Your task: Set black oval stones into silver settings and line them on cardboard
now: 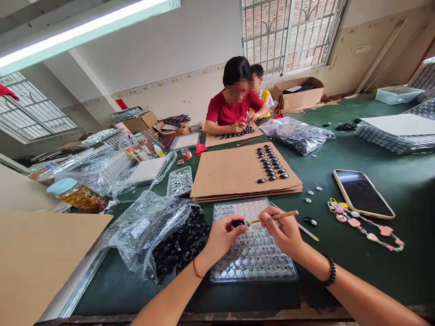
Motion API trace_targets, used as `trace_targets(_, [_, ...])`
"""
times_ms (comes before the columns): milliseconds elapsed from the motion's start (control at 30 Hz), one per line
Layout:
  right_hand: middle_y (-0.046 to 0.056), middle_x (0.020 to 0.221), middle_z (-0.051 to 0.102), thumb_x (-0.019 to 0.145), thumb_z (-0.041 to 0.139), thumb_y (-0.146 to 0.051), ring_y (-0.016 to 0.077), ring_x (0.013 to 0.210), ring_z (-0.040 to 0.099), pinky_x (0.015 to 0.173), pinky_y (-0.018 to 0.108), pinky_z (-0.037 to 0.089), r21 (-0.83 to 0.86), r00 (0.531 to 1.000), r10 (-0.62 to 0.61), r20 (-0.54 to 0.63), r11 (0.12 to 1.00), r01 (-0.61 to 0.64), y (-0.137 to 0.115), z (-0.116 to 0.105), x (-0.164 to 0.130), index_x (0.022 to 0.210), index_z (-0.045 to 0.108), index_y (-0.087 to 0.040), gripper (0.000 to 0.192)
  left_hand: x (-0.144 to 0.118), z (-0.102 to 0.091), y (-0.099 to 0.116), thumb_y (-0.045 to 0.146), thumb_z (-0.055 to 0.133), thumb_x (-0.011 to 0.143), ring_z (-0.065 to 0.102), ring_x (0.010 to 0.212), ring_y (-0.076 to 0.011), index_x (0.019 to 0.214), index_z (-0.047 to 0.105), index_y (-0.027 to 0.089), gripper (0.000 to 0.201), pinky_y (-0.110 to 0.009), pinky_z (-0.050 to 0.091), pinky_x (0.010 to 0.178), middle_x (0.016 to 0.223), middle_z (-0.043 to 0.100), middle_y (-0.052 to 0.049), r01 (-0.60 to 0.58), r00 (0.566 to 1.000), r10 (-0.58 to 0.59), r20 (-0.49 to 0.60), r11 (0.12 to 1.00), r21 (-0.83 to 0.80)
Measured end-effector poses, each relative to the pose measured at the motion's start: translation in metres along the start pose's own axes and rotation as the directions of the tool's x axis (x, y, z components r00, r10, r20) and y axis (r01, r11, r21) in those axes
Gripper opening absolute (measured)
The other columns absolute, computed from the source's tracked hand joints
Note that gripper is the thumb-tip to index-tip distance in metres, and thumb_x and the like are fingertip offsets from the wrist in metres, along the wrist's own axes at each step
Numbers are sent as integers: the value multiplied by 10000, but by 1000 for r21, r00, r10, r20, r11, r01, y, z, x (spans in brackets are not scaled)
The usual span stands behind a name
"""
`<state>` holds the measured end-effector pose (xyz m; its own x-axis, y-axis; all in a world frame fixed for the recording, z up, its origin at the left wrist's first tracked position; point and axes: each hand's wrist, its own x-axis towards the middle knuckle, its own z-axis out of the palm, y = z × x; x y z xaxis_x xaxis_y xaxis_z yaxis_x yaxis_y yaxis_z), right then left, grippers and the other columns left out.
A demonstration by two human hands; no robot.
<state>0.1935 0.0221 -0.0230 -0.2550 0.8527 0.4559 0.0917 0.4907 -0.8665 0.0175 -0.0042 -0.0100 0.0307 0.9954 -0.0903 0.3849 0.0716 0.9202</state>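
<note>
Pinched between the thumb and fingers of my left hand (220,235) is a small shiny black oval piece (238,223). My right hand (282,228) grips a thin wooden stick (280,217); its pale tip meets or nearly meets the black piece, and a tiny silvery bit shows there, too small to make out. Both hands hover over a clear plastic tray (254,271) with rows of round silvery discs. Left of it, many loose black pieces (180,244) spill from a clear plastic bag (142,226).
Finished-looking black ovals (268,163) lie in rows on stacked cardboard (227,170). A small box of silvery parts (180,181) stands left. At right are a phone (363,192), a beaded strap (385,231) and another thin stick (308,232). Opposite, a person in red (234,106) handles black pieces.
</note>
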Motion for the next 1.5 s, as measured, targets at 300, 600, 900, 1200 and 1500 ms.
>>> trace_targets(300, [15,616,543,874,356,-273,113,516,471,494,231,372,-186,990,-74,117,978,95,-1,-2,-5,743,515,-180,227,-7,7,-8,383,610,682,417,457,-109,931,663,197,316,-219,319,445,533,534,3,-75,997,75,2,997,-7])
trace_targets(600, [9,622,540,854,371,-176,119,540,479,527,252,362,-211,933,-247,262,929,305,0,-1,-9,810,497,-188,134,-9,7,-7,414,583,696,445,508,-107,976,651,181,370,-218,352,486,733,645,-41,-84,995,82,55,996,33])
trace_targets(900, [27,643,562,847,358,-158,132,551,485,527,262,353,-231,898,-321,301,889,395,-6,-2,-9,810,491,-184,140,-7,8,-9,370,576,708,440,496,-105,998,645,183,352,-210,340,475,691,642,-33,-115,989,107,103,990,81])
trace_targets(1200, [17,598,526,856,351,-174,122,515,448,514,245,331,-293,897,-296,328,871,395,-3,-1,-8,779,490,-172,159,-9,9,-8,357,572,719,467,517,-105,998,642,195,329,-203,358,497,724,656,-22,-117,988,103,116,985,124])
trace_targets(1500, [18,618,521,854,359,-169,127,547,440,532,249,321,-291,894,-289,342,872,393,-1,5,-8,749,467,-179,151,-5,12,-11,404,533,737,432,500,-103,954,660,184,334,-207,337,487,670,632,-17,-114,992,104,69,980,164])
